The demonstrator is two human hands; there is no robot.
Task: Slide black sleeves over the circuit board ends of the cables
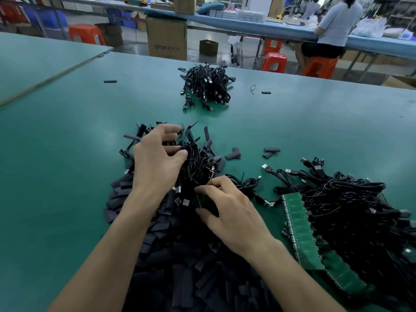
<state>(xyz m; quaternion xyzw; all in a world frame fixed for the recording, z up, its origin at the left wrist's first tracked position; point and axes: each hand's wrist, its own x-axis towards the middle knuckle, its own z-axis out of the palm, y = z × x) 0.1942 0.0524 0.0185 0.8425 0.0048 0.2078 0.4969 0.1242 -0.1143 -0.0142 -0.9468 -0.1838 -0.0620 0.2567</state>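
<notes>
Green table mat carries everything. Far centre: small cable bundle, w/ a stray sleeve well to its left. Right side: big cable heap w/ green board strips along its near-left edge. Near centre: sleeve pile spreads from the bottom edge up under both forearms. A few loose sleeves lie just right of its far end. Behind the table: cardboard box, red stools, a person seated at a blue bench.

L hand reaches fwd, palm down, fingers curled round a tangle of cables on top of the pile. R hand is nearer, thumb & fingers pinching a green board end at that tangle. Fingers hide most of it, so can't tell if a sleeve is on it.
</notes>
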